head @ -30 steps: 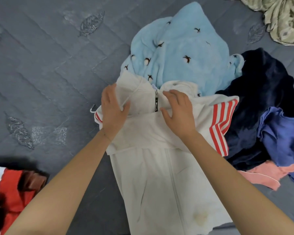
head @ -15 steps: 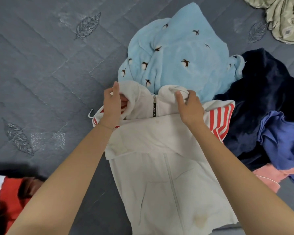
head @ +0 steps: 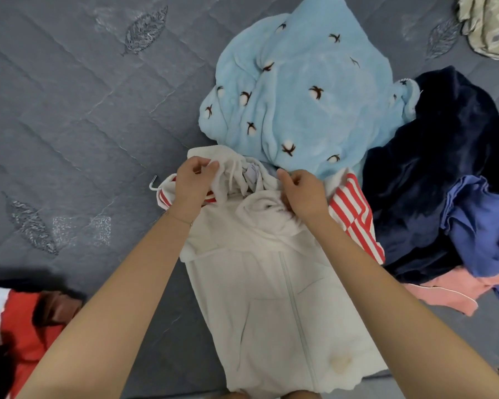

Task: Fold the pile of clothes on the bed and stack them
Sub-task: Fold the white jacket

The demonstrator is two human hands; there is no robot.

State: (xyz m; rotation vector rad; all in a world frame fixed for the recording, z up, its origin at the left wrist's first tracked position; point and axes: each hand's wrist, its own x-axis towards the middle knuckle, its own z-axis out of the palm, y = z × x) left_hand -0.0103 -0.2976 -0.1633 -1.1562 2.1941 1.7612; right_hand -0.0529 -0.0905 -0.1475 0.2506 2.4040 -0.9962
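One white hoodie (head: 271, 312) lies front up on the grey quilted bed (head: 69, 125), hem toward the person and hood away from them. Its zip runs down the middle, and one yellowish stain (head: 340, 364) sits near the hem. Two red-striped sleeves are folded in at the shoulders. The right one (head: 355, 217) shows plainly, while only an edge of the left one (head: 164, 198) peeks out. One white cord end (head: 154, 183) lies on the bed just beside that edge.

Both hands are at the hood. The left hand (head: 193, 184) has its fingers (head: 203, 165) curled, pinching the hood's rim against the thumb. The right hand (head: 304, 195) has its fingers (head: 285, 177) curled down into the bunched cloth at the collar and grips it. The hood is gathered and crumpled between the two hands.

Four unfolded garments form the pile behind and to the right of the hoodie. One is a light-blue fleece (head: 300, 90) with small dark bird shapes, touching the hood. One is a navy piece (head: 444, 145) beside the right sleeve. One is a violet piece (head: 484, 226) lying on the navy. One is a pink piece (head: 450, 292) sticking out under them.

Well apart from the pile, one pale patterned cloth (head: 490, 27) sits at the far right corner. One red and white garment (head: 20, 326) lies at the near left edge. Three leaf patterns show plainly on the bed cover.
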